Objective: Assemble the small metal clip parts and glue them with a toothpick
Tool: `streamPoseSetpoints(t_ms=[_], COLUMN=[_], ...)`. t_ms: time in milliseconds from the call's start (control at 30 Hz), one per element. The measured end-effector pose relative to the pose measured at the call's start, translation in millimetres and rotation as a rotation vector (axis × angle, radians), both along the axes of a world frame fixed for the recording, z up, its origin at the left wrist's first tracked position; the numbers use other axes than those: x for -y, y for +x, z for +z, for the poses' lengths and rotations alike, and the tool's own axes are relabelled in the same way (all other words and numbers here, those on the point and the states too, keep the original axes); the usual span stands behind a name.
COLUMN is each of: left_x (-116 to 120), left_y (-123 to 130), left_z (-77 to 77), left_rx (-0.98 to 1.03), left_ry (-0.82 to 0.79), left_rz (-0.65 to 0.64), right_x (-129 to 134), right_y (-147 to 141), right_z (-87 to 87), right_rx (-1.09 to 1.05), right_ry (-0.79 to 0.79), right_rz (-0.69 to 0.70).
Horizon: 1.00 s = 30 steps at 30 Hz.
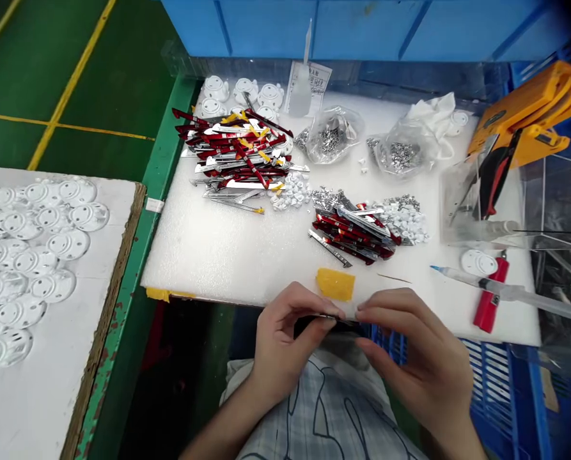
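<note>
My left hand [282, 338] pinches a thin dark metal strip [330, 315] between thumb and forefinger, just past the foam's front edge. Most of the strip is hidden by the fingers. Close to its right end is my right hand [417, 354], its thumb and forefinger apart and nothing visible between them. A yellow pad [336, 284] lies on the white foam sheet [208, 249] just beyond the fingertips. Farther in sits a pile of red and silver strips [355, 230], beside small white plastic pieces [407, 220] and small metal parts [326, 197].
A larger strip pile [240, 153] lies back left, near a white squeeze bottle [300, 92]. Bags of metal parts [333, 137] stand behind. At right are a syringe [500, 289], a red-handled tool [489, 303] and pliers [499, 176]. White round parts [52, 246] cover the left board.
</note>
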<state>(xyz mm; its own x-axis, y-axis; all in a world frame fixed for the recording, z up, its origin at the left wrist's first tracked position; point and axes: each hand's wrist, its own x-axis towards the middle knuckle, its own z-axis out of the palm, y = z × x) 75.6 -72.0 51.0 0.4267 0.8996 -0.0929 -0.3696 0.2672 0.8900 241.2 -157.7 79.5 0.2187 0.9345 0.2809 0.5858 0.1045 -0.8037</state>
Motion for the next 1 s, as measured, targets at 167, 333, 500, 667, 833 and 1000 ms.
streamPoseSetpoints(t_ms=[167, 333, 500, 667, 833, 1000], left_x=[2, 4, 3, 0, -1, 0], left_y=[3, 4, 3, 3, 2, 2], left_z=[13.1, 17.6, 20.9, 24.1, 24.1, 23.5], left_rx=[-0.001, 0.005, -0.015, -0.074, -0.066, -0.071], left_ry=[0.087, 0.118, 0.137, 0.150, 0.178, 0.198], left_rz=[0.050, 0.032, 0.024, 0.034, 0.018, 0.010], right_x=[-19, -11, -9, -8, -8, -7], right_y=[-13, -13, -14, -14, -14, -15], right_z=[6.1, 6.7, 6.1, 5.3, 7.0, 8.5], right_rx=[0.003, -0.078, -0.138, -0.162, -0.158, -0.146], right_ry=[0.079, 0.068, 0.062, 0.056, 0.074, 0.063], right_rz=[0.075, 0.075, 0.079, 0.078, 0.069, 0.054])
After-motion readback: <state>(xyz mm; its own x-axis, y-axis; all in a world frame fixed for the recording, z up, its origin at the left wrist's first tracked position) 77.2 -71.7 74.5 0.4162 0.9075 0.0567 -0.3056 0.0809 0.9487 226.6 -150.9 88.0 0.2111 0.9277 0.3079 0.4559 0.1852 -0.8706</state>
